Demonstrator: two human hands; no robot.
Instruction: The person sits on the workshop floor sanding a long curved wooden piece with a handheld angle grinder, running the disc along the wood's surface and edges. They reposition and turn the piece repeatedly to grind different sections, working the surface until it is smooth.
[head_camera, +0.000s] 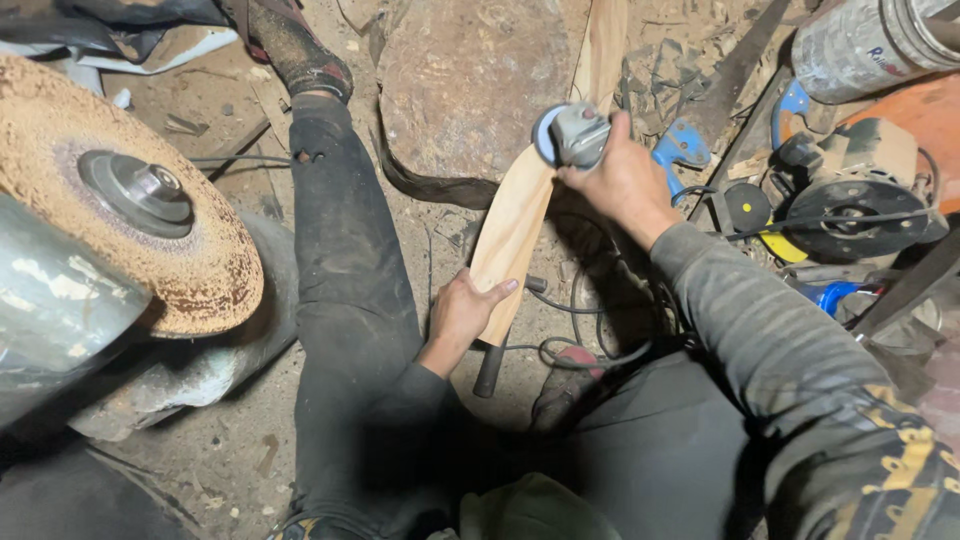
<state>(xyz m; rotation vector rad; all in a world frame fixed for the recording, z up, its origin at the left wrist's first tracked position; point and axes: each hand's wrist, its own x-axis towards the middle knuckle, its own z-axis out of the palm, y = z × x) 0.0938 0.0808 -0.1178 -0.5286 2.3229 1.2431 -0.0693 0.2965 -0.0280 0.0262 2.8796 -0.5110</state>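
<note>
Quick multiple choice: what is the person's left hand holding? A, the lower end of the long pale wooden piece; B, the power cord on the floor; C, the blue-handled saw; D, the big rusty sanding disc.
A: the left hand wraps the lower end of the pale wooden piece, while the right hand presses a small grinder on it higher up.

Wooden plank's (520, 210) top runs off frame.

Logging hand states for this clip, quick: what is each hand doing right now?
Left hand: closed on the lower end of the wooden plank.
Right hand: closed around the angle grinder, its disc against the plank.
</note>
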